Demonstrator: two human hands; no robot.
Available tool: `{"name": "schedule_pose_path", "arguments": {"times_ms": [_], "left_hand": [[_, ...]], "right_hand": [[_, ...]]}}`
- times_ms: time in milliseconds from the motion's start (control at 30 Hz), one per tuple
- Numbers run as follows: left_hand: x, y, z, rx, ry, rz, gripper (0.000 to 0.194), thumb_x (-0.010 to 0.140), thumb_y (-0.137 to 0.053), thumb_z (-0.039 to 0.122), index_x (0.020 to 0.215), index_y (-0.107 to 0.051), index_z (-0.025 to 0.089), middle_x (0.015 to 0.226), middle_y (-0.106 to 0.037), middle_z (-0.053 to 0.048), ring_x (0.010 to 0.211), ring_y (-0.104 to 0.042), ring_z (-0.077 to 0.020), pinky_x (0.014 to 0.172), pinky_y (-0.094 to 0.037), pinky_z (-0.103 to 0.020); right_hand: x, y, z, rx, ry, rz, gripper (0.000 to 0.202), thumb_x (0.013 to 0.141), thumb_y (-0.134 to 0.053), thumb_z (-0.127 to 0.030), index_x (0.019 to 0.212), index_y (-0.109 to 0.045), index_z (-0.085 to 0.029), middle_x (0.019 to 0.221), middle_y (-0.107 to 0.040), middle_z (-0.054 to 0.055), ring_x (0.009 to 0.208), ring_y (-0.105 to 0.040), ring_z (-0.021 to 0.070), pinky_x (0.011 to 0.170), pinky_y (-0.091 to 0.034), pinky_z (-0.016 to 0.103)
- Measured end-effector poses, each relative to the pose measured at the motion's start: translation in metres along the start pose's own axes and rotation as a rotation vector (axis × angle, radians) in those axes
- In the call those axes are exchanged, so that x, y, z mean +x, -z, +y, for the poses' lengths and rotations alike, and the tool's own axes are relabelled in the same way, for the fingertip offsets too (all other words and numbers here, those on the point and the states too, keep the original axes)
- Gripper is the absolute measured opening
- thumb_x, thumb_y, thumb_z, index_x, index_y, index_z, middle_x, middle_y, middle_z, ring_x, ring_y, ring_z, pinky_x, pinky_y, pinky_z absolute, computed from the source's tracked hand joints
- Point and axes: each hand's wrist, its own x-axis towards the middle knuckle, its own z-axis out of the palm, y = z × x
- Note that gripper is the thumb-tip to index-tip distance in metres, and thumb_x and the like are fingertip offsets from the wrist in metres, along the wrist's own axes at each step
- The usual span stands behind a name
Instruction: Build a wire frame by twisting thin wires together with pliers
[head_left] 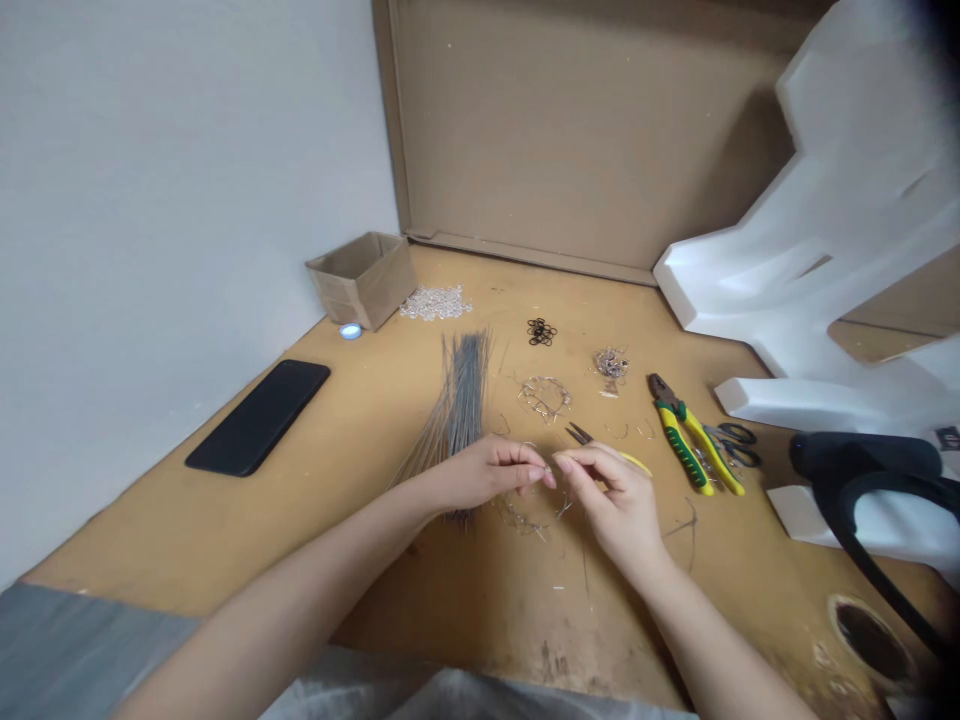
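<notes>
My left hand [510, 468] and my right hand [606, 484] meet over the middle of the table, fingertips nearly touching. Each pinches at a small wire piece with a tiny clear part, too small to make out fully. Under them lies a ring of bent wire bits [525, 520]. A bundle of straight grey wires [466, 390] passes behind my left wrist. Thin-nosed pliers [581, 434] with a yellow handle lie partly hidden behind my right hand. Another wire ring [545, 397] rests just beyond.
Green-yellow pliers [694, 440] and scissors [735, 443] lie right, near white foam [787, 400] and a black stand [862, 460]. A cardboard box [365, 285], clear beads [436, 302] and a phone [259, 418] are left. Black rings [541, 332] and a silvery pile [611, 362] sit farther back.
</notes>
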Motion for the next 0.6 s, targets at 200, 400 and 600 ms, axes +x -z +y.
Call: {"name": "schedule_pose_path", "arguments": {"times_ms": [200, 400, 600], "left_hand": [[0.0000, -0.0014, -0.0003, 0.026, 0.006, 0.025, 0.023, 0.080, -0.049, 0.031, 0.084, -0.064, 0.014, 0.067, -0.056, 0.000, 0.061, -0.045, -0.0079, 0.059, -0.034, -0.019], [0.0000, -0.0025, 0.0018, 0.043, -0.002, 0.034, 0.023, 0.080, -0.049, 0.030, 0.080, -0.063, 0.013, 0.064, -0.054, 0.001, 0.058, -0.041, -0.0073, 0.056, -0.031, -0.019], [-0.0008, -0.0028, 0.0053, -0.010, 0.024, 0.021, 0.021, 0.079, -0.050, 0.029, 0.076, -0.063, 0.012, 0.058, -0.047, 0.003, 0.055, -0.038, -0.0063, 0.054, -0.029, -0.018]], "right_hand": [[-0.0014, -0.0013, 0.0024, 0.009, -0.001, -0.010, 0.018, 0.081, -0.053, -0.026, 0.070, -0.064, -0.020, 0.063, -0.061, 0.001, 0.057, -0.053, 0.0130, 0.055, -0.042, 0.025], [-0.0009, -0.0018, 0.0004, 0.004, 0.007, 0.002, 0.017, 0.080, -0.054, -0.024, 0.067, -0.064, -0.020, 0.060, -0.060, 0.000, 0.055, -0.052, 0.0124, 0.053, -0.041, 0.024], [-0.0007, -0.0020, 0.0027, 0.015, 0.045, -0.031, 0.015, 0.081, -0.053, -0.021, 0.070, -0.064, -0.020, 0.063, -0.061, 0.000, 0.057, -0.053, 0.0123, 0.057, -0.042, 0.025]]}}
